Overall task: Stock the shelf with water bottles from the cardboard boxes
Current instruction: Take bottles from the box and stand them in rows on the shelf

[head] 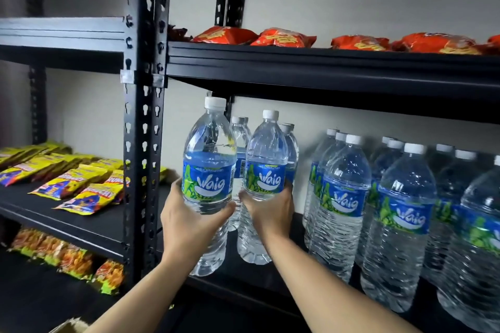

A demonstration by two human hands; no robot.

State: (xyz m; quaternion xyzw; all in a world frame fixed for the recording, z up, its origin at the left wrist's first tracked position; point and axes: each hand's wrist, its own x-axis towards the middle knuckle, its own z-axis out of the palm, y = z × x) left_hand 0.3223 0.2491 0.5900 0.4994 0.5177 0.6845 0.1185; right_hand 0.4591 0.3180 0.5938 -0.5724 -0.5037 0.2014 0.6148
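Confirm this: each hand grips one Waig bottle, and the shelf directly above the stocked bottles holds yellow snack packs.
Not quite. The head view shows the upper shelf above the stocked bottles holding orange-red snack bags; the yellow snack packs lie on the left bay's shelf. The rest holds: the left hand grips the left Waig bottle, the right hand the right Waig bottle.

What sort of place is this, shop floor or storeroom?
Probably a storeroom or a small shop's back stock: a black slotted-steel shelving rack, rows of clear plastic water bottles with blue labels, and red snack packets and yellow snack packets lying on its shelves. The left hand and right hand each grip another bottle.
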